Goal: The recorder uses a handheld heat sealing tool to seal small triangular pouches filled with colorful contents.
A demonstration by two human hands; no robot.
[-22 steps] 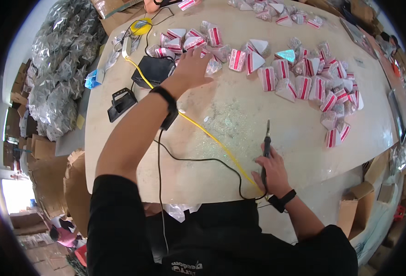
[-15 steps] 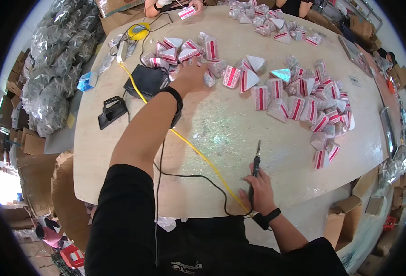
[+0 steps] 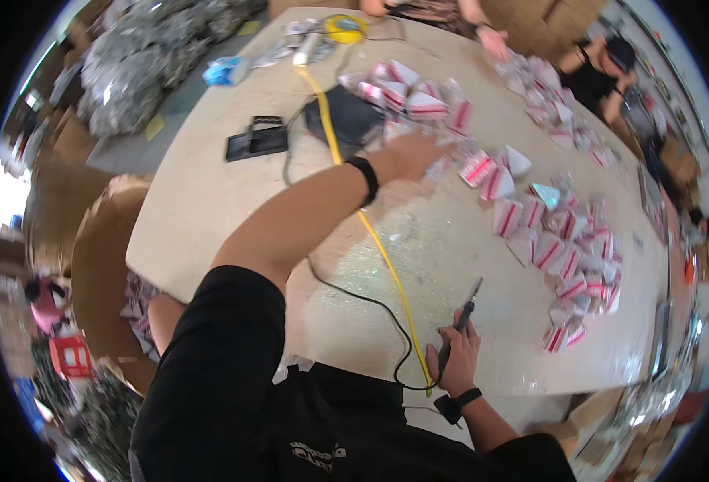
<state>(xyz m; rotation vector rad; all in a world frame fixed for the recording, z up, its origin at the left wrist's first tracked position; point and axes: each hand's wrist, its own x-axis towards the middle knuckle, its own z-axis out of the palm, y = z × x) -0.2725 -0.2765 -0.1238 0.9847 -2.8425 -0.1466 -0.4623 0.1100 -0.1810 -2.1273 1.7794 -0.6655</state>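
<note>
My left hand (image 3: 413, 153) reaches far across the table to the near edge of a pile of triangular packages in clear wrap (image 3: 427, 107), white with pink-red stripes. Its fingers are smeared by motion, so whether they grip a package does not show. My right hand (image 3: 459, 353), near the front edge, is closed around a soldering iron (image 3: 466, 311). The iron's bare metal tip points up and away, touching nothing, and its black cord loops back to the left. A larger heap of the same packages (image 3: 563, 255) lies to the right.
A dark box (image 3: 342, 116), a black iron stand (image 3: 258, 140) and a yellow cable (image 3: 378, 245) lie left of centre. A large carton (image 3: 101, 265) stands by the table's left edge. Other people (image 3: 603, 68) sit at the far side near more packages.
The whole view has swung, so the table sits tilted and more of the carton shows at left. My left hand stays by the pile; my right keeps the soldering iron.
</note>
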